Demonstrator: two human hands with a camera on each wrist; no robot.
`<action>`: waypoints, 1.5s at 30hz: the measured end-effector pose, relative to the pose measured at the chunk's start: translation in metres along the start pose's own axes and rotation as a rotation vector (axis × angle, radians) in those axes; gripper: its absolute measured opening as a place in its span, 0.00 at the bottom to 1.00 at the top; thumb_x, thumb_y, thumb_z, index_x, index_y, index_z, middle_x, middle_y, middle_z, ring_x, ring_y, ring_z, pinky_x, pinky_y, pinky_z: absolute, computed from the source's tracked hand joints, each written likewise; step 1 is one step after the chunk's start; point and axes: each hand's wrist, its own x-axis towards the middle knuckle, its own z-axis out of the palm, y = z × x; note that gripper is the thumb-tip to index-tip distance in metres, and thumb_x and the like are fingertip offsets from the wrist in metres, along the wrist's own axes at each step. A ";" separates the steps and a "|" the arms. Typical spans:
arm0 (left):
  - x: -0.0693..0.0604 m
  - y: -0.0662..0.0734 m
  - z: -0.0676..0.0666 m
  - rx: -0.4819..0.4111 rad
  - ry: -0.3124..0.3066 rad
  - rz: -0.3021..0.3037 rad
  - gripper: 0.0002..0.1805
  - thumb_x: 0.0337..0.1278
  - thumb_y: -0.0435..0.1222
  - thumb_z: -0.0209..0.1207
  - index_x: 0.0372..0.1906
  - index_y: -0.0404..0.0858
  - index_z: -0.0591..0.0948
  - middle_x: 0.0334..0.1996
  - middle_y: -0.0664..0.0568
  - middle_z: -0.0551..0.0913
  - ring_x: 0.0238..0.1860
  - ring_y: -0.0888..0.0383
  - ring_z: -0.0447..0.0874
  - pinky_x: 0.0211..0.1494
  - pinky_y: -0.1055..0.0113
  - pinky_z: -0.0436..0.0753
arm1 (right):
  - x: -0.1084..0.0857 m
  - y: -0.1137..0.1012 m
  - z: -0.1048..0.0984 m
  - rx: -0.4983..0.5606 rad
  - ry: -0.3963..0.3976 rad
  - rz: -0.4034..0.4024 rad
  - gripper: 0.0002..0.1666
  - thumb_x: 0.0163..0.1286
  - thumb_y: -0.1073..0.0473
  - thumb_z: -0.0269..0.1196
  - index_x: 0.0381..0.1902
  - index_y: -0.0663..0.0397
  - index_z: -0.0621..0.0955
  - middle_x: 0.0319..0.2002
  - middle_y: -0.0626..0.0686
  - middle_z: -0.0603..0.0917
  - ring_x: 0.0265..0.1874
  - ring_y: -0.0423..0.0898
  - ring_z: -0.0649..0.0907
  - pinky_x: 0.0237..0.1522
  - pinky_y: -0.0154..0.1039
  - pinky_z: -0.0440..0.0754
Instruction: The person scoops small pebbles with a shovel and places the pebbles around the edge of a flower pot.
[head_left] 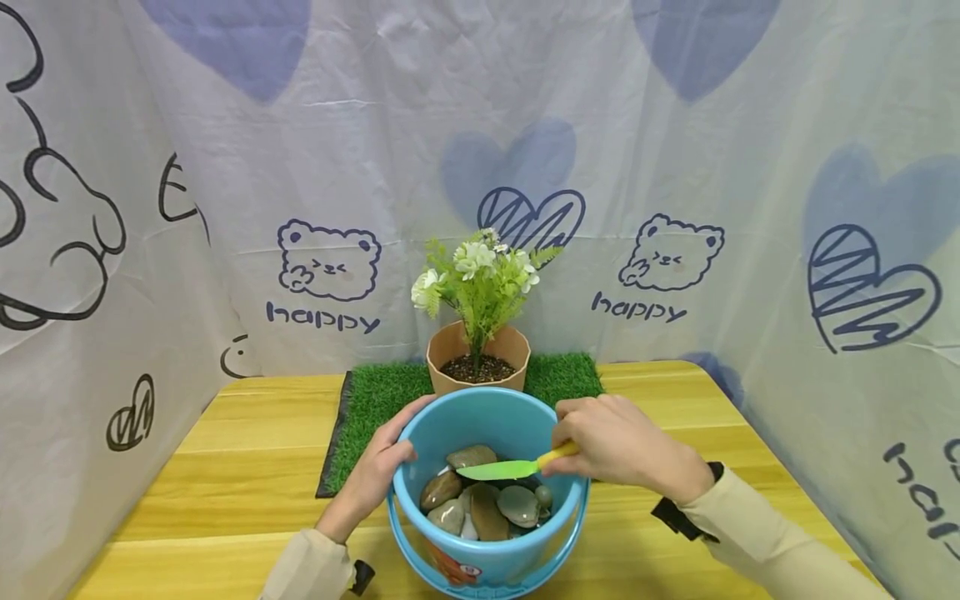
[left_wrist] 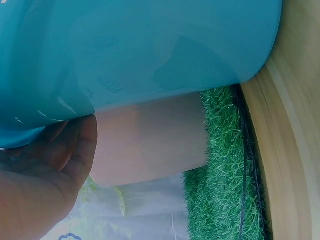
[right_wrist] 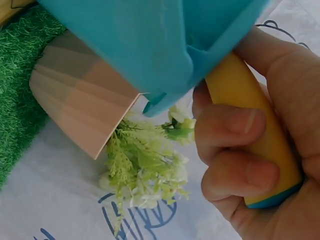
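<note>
A blue bucket point(head_left: 517, 557) stands at the front of the table with several wet-looking stones point(head_left: 489, 510) inside. My left hand point(head_left: 375, 467) holds its left rim, the thumb over the edge and the other fingers outside against the wall. My right hand point(head_left: 611, 446) grips the yellow handle point(right_wrist: 250, 135) of a small trowel above the right rim. The trowel's green blade point(head_left: 495, 472) points left, inside the bucket and over the stones. Whether the blade touches a stone I cannot tell. In the left wrist view, the bucket's outer wall point(left_wrist: 165, 50) fills the top.
Just behind the bucket, a peach pot point(head_left: 442, 358) with dark soil holds a plant with white flowers point(head_left: 480, 267). The pot is on a green turf mat point(head_left: 360, 417) on the wooden table point(head_left: 247, 467). A printed curtain point(head_left: 420, 108) hangs around the back and sides.
</note>
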 end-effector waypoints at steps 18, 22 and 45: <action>0.000 0.002 0.001 -0.003 0.007 -0.007 0.41 0.49 0.29 0.42 0.73 0.55 0.63 0.68 0.39 0.69 0.61 0.36 0.74 0.50 0.49 0.82 | 0.015 -0.004 -0.010 0.015 -0.146 0.004 0.18 0.51 0.39 0.72 0.12 0.33 0.78 0.23 0.35 0.77 0.17 0.31 0.68 0.18 0.30 0.65; 0.000 0.002 0.001 -0.003 0.014 -0.012 0.41 0.49 0.29 0.42 0.73 0.55 0.63 0.68 0.39 0.69 0.61 0.36 0.74 0.49 0.50 0.82 | 0.015 -0.004 -0.007 -0.009 -0.109 0.004 0.15 0.51 0.38 0.72 0.14 0.33 0.81 0.24 0.35 0.79 0.18 0.31 0.71 0.18 0.30 0.66; 0.000 0.000 0.001 -0.009 0.013 0.004 0.41 0.48 0.29 0.42 0.74 0.51 0.63 0.68 0.39 0.69 0.62 0.36 0.73 0.51 0.50 0.81 | 0.030 -0.007 0.003 -0.043 -0.078 0.028 0.24 0.50 0.39 0.73 0.08 0.37 0.75 0.18 0.36 0.73 0.15 0.33 0.65 0.16 0.30 0.62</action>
